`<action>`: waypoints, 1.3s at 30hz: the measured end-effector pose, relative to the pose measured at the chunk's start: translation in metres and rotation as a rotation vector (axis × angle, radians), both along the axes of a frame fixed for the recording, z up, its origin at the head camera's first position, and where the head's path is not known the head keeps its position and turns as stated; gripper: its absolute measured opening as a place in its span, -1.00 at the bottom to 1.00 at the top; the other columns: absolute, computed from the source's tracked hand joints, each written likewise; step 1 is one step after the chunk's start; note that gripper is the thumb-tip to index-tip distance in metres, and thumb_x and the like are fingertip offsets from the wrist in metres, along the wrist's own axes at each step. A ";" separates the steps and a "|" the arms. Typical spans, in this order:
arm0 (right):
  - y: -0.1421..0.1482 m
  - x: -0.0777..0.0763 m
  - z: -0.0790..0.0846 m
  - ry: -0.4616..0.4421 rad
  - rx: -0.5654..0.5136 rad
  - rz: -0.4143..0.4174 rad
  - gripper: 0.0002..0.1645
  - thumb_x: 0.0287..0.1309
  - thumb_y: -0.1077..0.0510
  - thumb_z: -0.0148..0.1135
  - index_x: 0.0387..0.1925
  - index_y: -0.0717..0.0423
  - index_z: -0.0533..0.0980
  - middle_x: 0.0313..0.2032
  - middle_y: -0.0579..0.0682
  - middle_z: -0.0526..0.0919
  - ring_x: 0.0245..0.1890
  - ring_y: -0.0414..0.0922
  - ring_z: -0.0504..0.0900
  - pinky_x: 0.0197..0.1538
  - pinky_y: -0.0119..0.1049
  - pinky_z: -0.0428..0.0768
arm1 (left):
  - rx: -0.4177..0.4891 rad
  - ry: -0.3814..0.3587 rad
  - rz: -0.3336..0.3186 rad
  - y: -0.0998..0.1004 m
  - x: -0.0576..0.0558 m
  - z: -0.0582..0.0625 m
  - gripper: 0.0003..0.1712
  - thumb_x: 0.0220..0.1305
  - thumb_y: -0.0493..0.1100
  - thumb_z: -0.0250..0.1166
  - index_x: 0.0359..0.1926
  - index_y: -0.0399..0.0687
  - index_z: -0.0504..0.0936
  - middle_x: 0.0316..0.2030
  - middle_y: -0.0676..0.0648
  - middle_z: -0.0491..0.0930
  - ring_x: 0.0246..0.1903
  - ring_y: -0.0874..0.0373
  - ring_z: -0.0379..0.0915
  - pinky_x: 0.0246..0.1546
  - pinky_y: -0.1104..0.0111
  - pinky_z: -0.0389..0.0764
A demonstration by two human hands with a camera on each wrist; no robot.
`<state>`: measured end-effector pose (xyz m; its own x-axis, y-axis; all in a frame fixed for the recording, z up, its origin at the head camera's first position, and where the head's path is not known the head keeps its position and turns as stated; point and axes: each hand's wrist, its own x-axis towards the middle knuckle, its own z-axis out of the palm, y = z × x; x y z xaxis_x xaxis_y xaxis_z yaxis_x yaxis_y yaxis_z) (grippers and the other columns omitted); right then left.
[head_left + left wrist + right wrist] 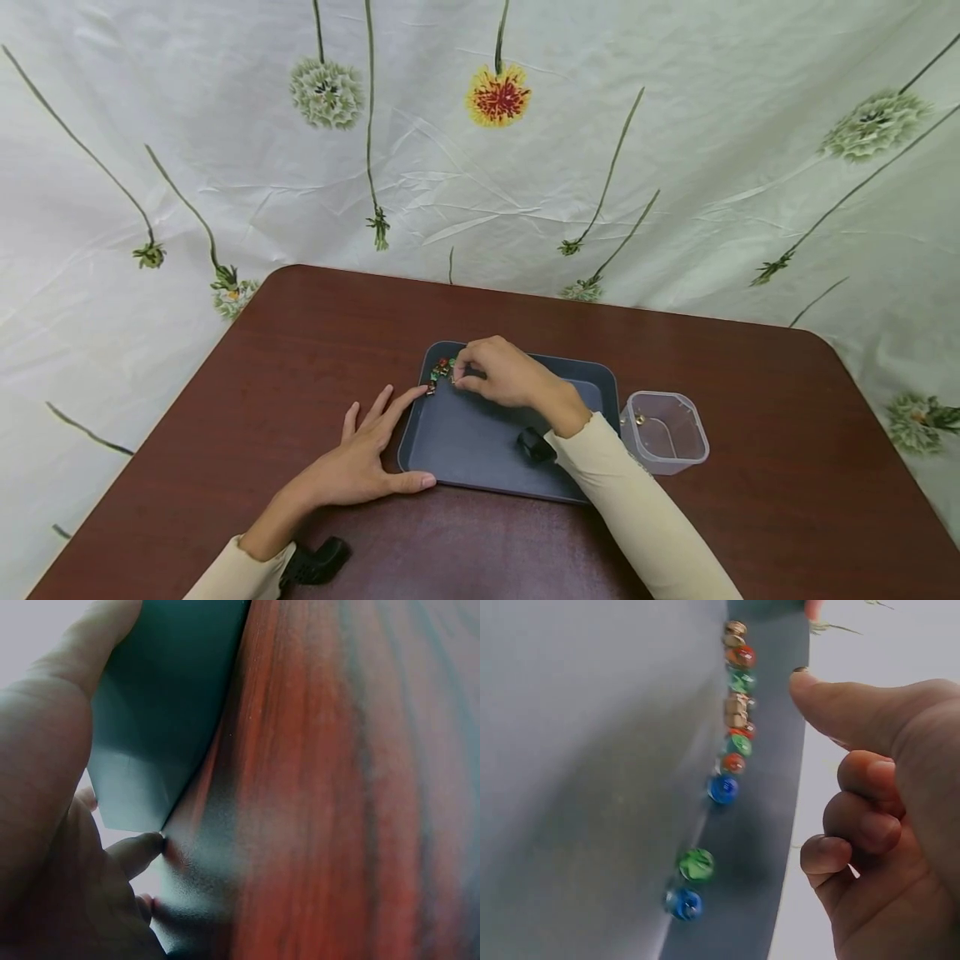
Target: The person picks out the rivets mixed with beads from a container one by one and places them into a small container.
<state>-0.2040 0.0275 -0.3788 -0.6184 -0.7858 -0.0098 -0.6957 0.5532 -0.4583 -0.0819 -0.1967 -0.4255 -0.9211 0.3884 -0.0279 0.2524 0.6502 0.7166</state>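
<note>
On the dark grey tray (480, 450), a row of small glass beads (740, 680) runs along the far left edge: blue, green and red round ones among gold squarish ones. A gap sets a green bead (697, 865) and a blue bead (685, 904) apart from the rest. My right hand (502, 371) is over this row, thumb and index brought together at a tiny brownish bead (801, 670), other fingers curled. My left hand (360, 458) lies spread at the tray's left side, index fingertip by the row's end and thumb at the near edge.
A clear plastic container (675, 465) stands against the tray's right side, with a few gold beads (640, 420) inside. The brown wooden table (787, 467) has rounded far corners. A white flowered cloth (675, 208) hangs behind it.
</note>
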 end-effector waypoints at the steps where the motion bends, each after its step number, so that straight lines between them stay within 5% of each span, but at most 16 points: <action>1: 0.002 0.000 0.001 0.004 -0.004 -0.003 -0.90 0.21 0.04 0.22 -0.29 -0.07 0.60 -0.28 -0.21 0.60 -0.35 -0.31 0.49 -0.22 -0.41 0.49 | -0.002 -0.001 0.000 0.000 0.000 0.000 0.19 -0.07 0.33 0.39 0.46 0.37 -0.14 0.46 0.00 -0.08 0.46 -0.18 -0.45 0.21 -0.28 -0.51; 39: 0.091 0.029 0.030 0.075 -0.167 -0.219 -0.94 0.15 0.07 0.28 -0.37 -0.06 0.60 -0.57 -0.17 0.31 -0.54 -0.26 0.22 -0.43 -0.41 0.27 | -0.007 0.001 0.000 0.000 0.001 0.001 0.19 -0.09 0.35 0.38 0.46 0.36 -0.13 0.46 0.02 -0.07 0.46 -0.16 -0.45 0.21 -0.27 -0.52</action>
<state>-0.1746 0.1181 -0.3487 -0.7675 -0.6206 0.1603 -0.6033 0.6150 -0.5077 -0.0813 -0.1964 -0.4247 -0.9212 0.3879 -0.0295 0.2531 0.6551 0.7119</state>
